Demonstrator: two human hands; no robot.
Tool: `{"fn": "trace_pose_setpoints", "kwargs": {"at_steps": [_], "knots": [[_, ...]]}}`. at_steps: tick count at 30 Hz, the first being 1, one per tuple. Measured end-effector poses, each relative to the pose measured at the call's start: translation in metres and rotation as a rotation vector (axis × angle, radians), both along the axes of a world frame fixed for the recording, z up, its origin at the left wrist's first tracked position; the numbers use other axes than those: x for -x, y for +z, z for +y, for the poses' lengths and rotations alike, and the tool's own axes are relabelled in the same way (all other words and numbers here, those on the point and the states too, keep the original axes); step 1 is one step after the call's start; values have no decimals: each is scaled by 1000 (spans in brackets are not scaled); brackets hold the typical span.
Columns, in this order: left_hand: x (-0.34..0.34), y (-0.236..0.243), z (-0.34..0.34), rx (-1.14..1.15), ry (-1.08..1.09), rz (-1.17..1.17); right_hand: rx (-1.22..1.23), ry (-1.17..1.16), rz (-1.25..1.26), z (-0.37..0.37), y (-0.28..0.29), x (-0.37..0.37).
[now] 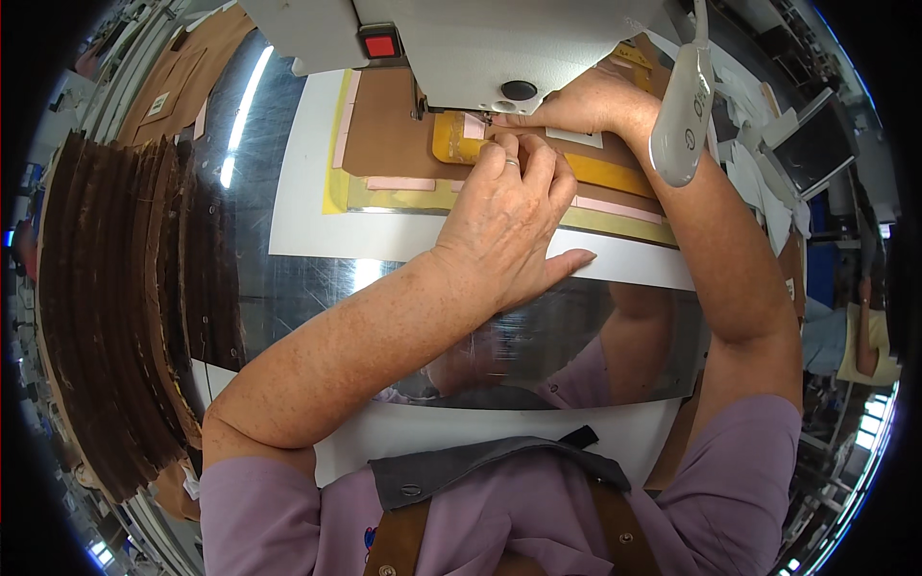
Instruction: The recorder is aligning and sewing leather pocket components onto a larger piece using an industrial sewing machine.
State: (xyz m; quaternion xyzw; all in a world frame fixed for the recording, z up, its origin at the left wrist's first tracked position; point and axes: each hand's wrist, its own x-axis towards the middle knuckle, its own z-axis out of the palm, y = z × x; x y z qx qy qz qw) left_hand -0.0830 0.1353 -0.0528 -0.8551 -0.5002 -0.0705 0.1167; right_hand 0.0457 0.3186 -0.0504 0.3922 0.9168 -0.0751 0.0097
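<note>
My left hand (509,216) rests over a yellow template (615,173), fingers bent together with hidden tips, thumb stretched aside. My right hand (576,101) reaches in from the right beside the machine's needle area, its fingertips partly hidden at the presser foot (485,120). The template lies on a brown panel (389,130) with pink strips (399,182) along its edges and a pale yellow-green backing (336,197). A white sheet (298,216) lies beneath. The white sewing machine head (547,43) hangs over the work.
A tall stack of dark brown panels (106,317) stands at the left, brown pieces (168,86) behind it. A shiny metal bed (461,346) spans the front. A white hanging controller (682,125) is at upper right, near paper pieces (754,182). Another person (864,346) is at far right.
</note>
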Motion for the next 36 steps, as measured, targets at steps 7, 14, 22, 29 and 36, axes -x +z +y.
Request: {"fn": "trace_pose_setpoints", "kwargs": {"at_steps": [7, 14, 22, 29, 36], "knots": [[0, -6, -1, -15, -17, -131, 15, -49, -70, -4, 8, 1], [1, -4, 0, 37, -17, -129, -10, -56, -96, -6, 10, 3], [1, -4, 1, 60, -32, -157, 1, -39, -50, -3, 5, 2], [3, -3, 1, 71, -45, -160, 9, -16, -8, 1, 0, 3], [3, -5, 1, 53, -53, -171, 0, 29, 70, 6, -6, 0]]}}
